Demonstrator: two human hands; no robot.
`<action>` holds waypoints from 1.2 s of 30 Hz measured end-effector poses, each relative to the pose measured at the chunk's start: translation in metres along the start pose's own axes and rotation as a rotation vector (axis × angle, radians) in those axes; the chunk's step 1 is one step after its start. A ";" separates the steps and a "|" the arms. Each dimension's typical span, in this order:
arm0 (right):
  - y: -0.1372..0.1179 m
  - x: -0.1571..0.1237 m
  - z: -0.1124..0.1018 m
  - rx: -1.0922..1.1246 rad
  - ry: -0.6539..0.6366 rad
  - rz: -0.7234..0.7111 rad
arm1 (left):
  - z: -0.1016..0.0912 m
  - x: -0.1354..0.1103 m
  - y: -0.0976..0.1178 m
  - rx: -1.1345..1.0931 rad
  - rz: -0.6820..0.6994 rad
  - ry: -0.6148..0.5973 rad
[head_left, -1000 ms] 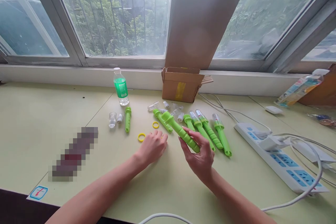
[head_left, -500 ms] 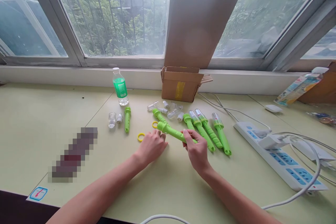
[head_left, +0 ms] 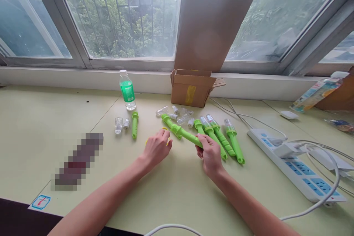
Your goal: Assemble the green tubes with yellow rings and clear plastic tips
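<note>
Head view looks down on a pale green bench (head_left: pixel 41 118) below a window. The right hand (head_left: pixel 210 155) is closed around the ribbed lower end of a green tube (head_left: pixel 186 135), holding it slanted just above the bench with its flanged head toward the left hand (head_left: pixel 156 147). The left hand lies palm down beside that head, fingers curled onto the bench over a yellow ring (head_left: pixel 165 128) that barely shows; I cannot tell whether it pinches anything. The tube looks like moulded plastic, probably light and stiff, smooth at the neck and ridged at the grip, so the ridged part seems the surest hold. Just to its right lie capped green tubes (head_left: pixel 231 138). Loose clear caps (head_left: pixel 181 116) sit before a cardboard box (head_left: pixel 190 89).
</note>
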State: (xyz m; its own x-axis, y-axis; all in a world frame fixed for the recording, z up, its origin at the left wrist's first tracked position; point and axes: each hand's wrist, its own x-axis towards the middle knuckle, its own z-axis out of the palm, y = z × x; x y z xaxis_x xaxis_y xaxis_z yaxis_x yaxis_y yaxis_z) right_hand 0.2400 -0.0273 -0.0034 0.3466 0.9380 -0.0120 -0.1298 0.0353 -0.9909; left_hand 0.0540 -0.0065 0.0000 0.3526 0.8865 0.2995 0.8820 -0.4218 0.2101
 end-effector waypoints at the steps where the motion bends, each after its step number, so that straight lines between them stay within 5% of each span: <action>1: 0.000 0.000 0.000 0.001 0.002 -0.001 | 0.001 0.001 -0.003 -0.050 -0.022 0.036; 7: 0.001 -0.001 0.002 0.001 -0.017 -0.001 | 0.003 0.005 -0.008 -0.491 -0.115 0.268; 12: 0.000 -0.002 0.002 -0.014 -0.030 -0.001 | -0.001 0.008 -0.005 -0.772 -0.192 0.314; 36: 0.003 -0.007 0.003 -0.097 -0.102 0.009 | 0.003 0.007 -0.004 -0.964 -0.231 0.262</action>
State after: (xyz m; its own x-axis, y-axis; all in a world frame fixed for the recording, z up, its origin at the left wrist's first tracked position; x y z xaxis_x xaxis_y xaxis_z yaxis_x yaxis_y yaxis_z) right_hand 0.2339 -0.0329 -0.0059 0.2486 0.9685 -0.0121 -0.0408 -0.0020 -0.9992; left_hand 0.0536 0.0026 -0.0014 0.0250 0.9448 0.3267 0.2522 -0.3222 0.9125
